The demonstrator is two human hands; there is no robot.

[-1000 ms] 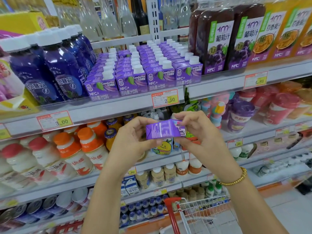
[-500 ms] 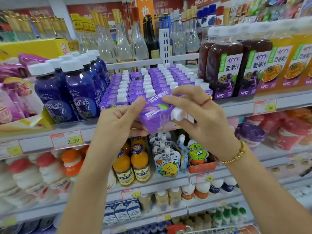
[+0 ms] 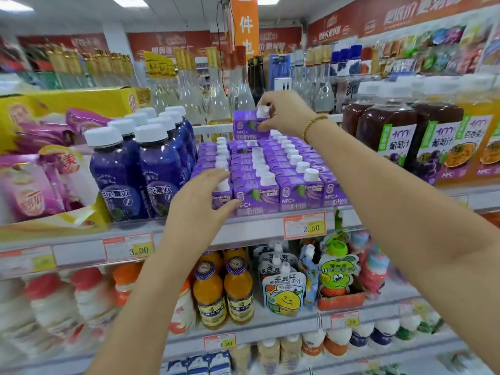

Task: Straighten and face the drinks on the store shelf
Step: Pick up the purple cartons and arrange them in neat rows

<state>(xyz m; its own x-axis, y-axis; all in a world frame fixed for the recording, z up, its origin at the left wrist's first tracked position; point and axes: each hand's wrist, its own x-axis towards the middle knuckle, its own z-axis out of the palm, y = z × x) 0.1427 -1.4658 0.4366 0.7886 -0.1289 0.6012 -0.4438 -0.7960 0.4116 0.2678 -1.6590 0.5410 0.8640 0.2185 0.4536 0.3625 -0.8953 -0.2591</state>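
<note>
Right hand (image 3: 285, 112) pinched a purple carton (image 3: 247, 127) by its cap (image 3: 263, 111) above the carton rows (image 3: 270, 169); left hand (image 3: 200, 204), held open, touched their front. A slipped pinch could have toppled rows.

Left hand (image 3: 201, 196) hides most of front-left carton (image 3: 222, 197), label incl.; can't tell if it grips. Right hand (image 3: 284, 112) covers right side of held carton (image 3: 247, 128). Lower-left bottles (image 3: 51, 301) blurred; price tag (image 3: 304, 225) small print unreadable. Bottom-shelf cartons (image 3: 197, 365) cut off by btm edge.
</note>
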